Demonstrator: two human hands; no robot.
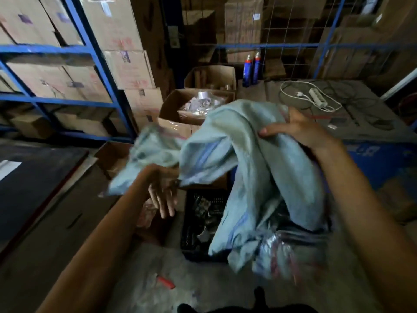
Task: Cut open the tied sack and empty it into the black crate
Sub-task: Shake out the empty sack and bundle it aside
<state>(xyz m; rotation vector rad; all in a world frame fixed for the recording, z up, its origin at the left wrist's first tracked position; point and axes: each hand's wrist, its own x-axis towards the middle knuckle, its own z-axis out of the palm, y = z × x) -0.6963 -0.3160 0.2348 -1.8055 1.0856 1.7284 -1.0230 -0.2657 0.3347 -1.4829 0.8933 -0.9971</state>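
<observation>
We see tall blue shelves (67, 50) full of brown boxes on the left. A grey worktop (361, 118) is on the right, with a white power strip (318, 97) and its cord lying on it. Two blue spray cans (251, 68) stand at the back, near the worktop.

The big pale blue sack (259, 172) hangs in the middle, held up in the air. It is limp and folded over, and its lower end droops down into the black crate (194, 224). The crate sits on the grey floor (140, 267) right below the sack. Shiny silver packets (205, 213) lie inside the crate, and more show at the bottom end of the sack.

Behind the sack there is an open brown box (171, 105) with more silver things in it.

Our right hand (291, 129) is up high and pinches the top fold of the sack, with the thumb on the near side of the cloth. Our left hand (161, 190) is lower, just under the left edge of the sack. Its fingers are spread and point down, and it looks blurry.

A small red thing (166, 282) lies on the floor close to us. We cannot tell what it is.
</observation>
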